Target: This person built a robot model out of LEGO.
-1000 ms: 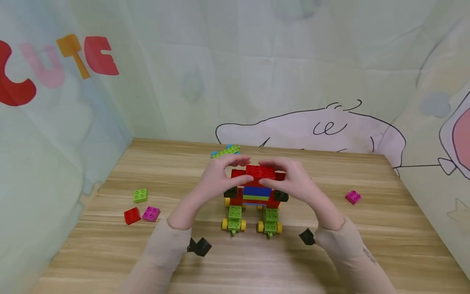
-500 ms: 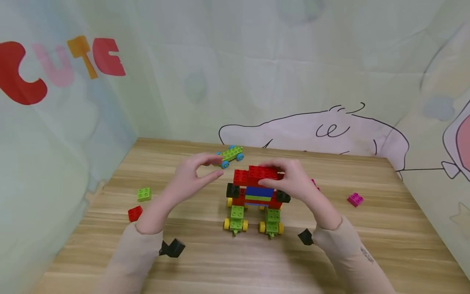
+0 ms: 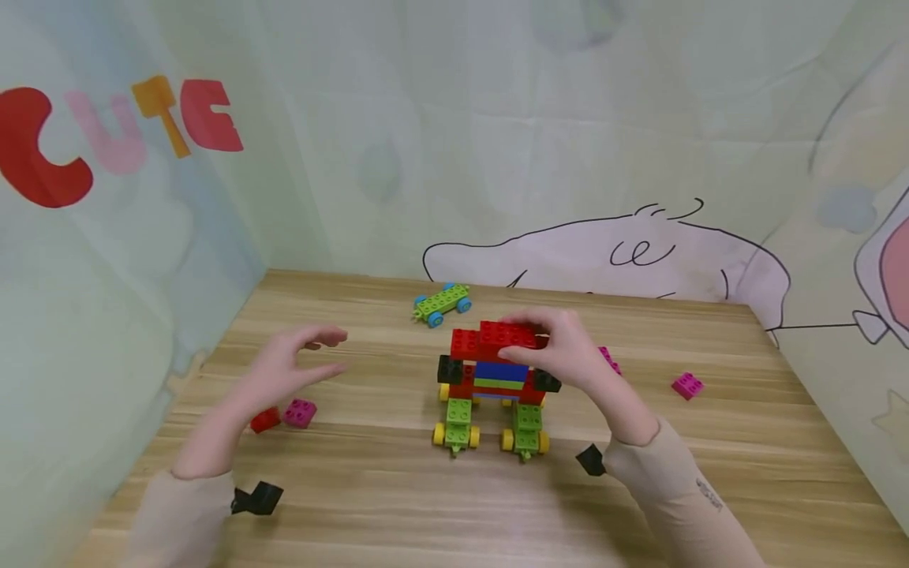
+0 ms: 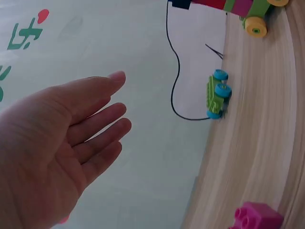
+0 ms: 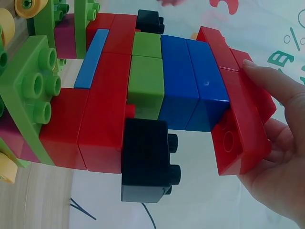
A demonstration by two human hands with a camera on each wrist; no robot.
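A stacked toy-brick vehicle (image 3: 500, 374) stands mid-table. It has red, blue and green layers, black side bricks (image 5: 145, 160) and two green wheeled bases (image 3: 458, 412) with yellow wheels. My right hand (image 3: 566, 352) grips the top red brick (image 3: 506, 335), thumb on the near side and fingers behind; in the right wrist view the thumb lies on this red block (image 5: 257, 98). My left hand (image 3: 287, 364) hovers over the table's left side, fingers apart from the thumb and nothing between them. Below it lie a red brick (image 3: 266, 420) and a magenta brick (image 3: 301, 412).
A green wheeled base with blue wheels (image 3: 442, 304) sits near the table's back edge. To the right lie a magenta brick (image 3: 687, 385) and another magenta piece (image 3: 609, 360), partly hidden by my right arm. Fabric walls (image 3: 341, 118) enclose the wooden table (image 3: 398, 505).
My left hand has left the top of the stack and moved left, over the loose bricks, covering the light-green one. The right hand keeps its hold on the top red brick.
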